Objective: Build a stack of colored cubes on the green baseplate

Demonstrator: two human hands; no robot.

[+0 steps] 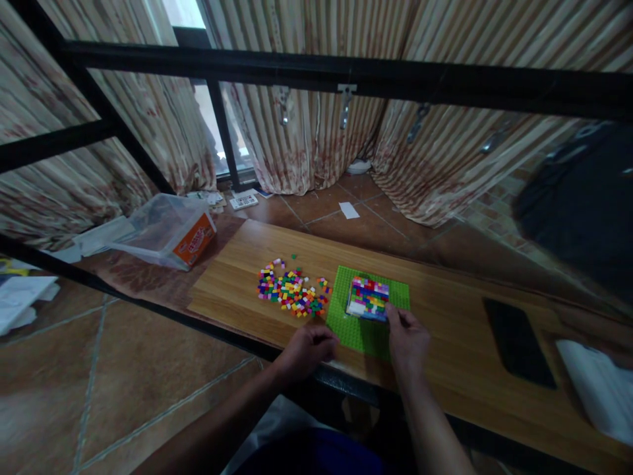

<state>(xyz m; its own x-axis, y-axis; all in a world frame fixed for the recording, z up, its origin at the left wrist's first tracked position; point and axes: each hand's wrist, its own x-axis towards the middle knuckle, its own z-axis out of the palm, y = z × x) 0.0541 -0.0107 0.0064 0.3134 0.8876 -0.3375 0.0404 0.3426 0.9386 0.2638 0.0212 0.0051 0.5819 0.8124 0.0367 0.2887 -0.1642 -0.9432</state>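
Note:
On a green studded baseplate (341,323) stands a low, boxy build of toy bricks (368,297), with a top of many colours and a whitish left side. My right hand (408,333) is at the build's near right corner, its thumb and fingertips closed against the edge. By the table's front edge, just left of the baseplate, my left hand (309,349) rests with its fingers curled in. Whatever may be inside those fingers is hidden. Beyond the left hand lies a loose pile of small coloured toy bricks (291,290).
A clear plastic bin (163,231) with an orange label stands past the wooden board's (232,264) left end. To the right lie a dark flat panel (519,340) and a white object (598,386). A black metal bar (316,69) crosses in front of the curtains.

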